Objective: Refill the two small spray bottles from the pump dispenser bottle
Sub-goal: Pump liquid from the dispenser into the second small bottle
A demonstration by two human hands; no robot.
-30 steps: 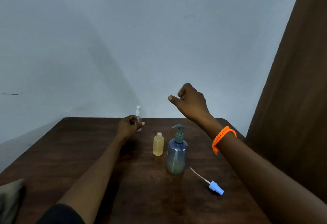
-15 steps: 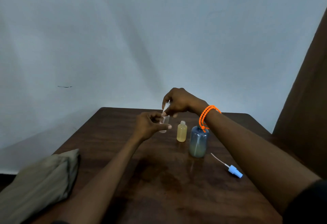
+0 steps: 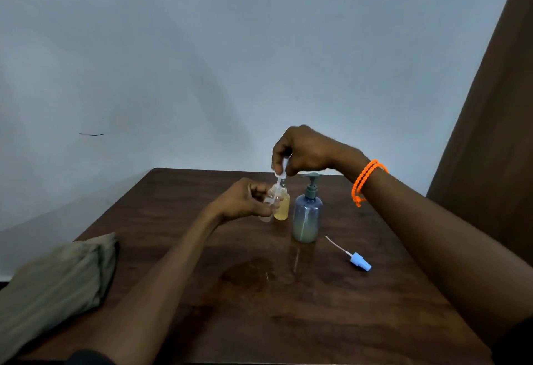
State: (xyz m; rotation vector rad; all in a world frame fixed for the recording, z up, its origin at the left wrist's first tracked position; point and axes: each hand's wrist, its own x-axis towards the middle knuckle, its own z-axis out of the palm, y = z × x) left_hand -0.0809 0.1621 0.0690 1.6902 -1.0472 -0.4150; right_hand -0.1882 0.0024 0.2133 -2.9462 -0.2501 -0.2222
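Observation:
My left hand grips a small clear spray bottle that stands on the wooden table. Just above it, my right hand pinches that bottle's white spray cap, lifted so its thin tube still dips into the neck. An uncapped small bottle of yellow liquid stands right behind the clear one. To its right is the blue-grey pump dispenser bottle. A blue spray cap with a white tube lies on the table at the right.
A folded olive cloth bundle lies at the table's left edge. A wet-looking patch marks the wood in front of the bottles. A pale wall stands behind the table and a brown curtain hangs at the right.
My right hand came down from mid-air onto the clear bottle's cap and has lifted it off the neck. My left hand has kept hold of the bottle; the camera view shifted.

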